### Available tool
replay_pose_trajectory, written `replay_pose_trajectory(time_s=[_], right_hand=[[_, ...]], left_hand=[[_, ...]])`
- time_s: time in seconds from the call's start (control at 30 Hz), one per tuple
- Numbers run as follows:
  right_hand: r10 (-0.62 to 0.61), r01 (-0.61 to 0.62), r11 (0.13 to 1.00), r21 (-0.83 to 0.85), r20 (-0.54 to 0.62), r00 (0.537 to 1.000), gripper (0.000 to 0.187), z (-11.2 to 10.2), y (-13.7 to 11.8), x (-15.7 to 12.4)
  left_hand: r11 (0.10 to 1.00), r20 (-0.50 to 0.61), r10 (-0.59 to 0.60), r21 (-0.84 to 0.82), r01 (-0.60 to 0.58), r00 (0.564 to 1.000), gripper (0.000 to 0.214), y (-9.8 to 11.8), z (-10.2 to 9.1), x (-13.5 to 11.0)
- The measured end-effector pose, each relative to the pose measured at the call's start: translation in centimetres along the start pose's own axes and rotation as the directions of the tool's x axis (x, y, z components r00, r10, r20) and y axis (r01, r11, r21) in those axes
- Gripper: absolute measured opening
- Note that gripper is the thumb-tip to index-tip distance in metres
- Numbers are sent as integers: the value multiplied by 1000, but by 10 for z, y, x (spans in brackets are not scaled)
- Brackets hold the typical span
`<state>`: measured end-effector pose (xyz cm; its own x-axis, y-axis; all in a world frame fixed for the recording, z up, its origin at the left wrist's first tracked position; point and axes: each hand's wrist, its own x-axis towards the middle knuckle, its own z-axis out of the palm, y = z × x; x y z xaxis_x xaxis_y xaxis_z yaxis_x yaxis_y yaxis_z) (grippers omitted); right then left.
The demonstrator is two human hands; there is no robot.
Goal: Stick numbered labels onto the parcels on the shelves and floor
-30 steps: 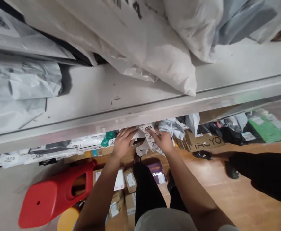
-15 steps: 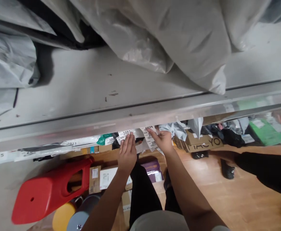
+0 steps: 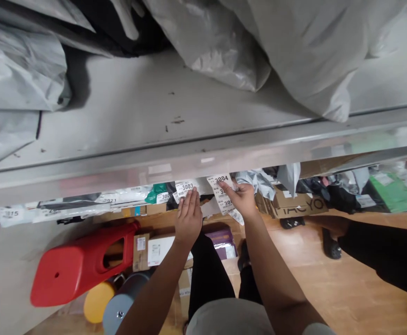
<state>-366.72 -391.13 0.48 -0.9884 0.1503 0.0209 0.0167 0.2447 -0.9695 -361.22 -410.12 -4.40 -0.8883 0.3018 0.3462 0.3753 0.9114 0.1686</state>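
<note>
Beneath the shelf edge, my left hand (image 3: 189, 216) lies flat with fingers stretched out. Its fingertips rest on the lower part of a white label (image 3: 185, 187) printed 3003, on a package on the lower shelf. Just to the right, my right hand (image 3: 241, 197) pinches a strip of white number labels (image 3: 220, 190) between thumb and fingers. The strip's top label reads 3004, and its lower end hangs down and curls. Part of the strip is hidden behind my right thumb and fingers.
Grey plastic parcels (image 3: 220, 46) lie on the upper shelf (image 3: 126, 102) in front of me. Below are a red stool (image 3: 63, 270), a cardboard box (image 3: 294, 202) and a purple package (image 3: 221, 242). Another person's leg (image 3: 381, 246) is at the right.
The view has tilted a little, so the shelf edge sits higher. The 3004 label shows more fully. My left hand has slid down slightly off the 3003 label, uncovering its number more.
</note>
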Motion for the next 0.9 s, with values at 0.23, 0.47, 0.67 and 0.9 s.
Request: replay_pose_trajectory(time_s=[0.23,0.47,0.67,0.9], right_hand=[[26,-27,996,89,9,1000,31,0,-2,0],[58,-69,988,139,84,995,33,-2,1,3],[158,-290,946,147,573,804,32,3,-6,-16],[97,-285,919,272,545,833,30,-28,7,-72]], left_hand=[[999,47,10,-32,-9,999,65,1,-5,-5],[995,14,-3,-100,4,1000,61,3,-19,5],[964,9,-234,-129,233,972,49,-12,-52,32],[943,-41,24,-330,-36,999,37,29,-86,82]])
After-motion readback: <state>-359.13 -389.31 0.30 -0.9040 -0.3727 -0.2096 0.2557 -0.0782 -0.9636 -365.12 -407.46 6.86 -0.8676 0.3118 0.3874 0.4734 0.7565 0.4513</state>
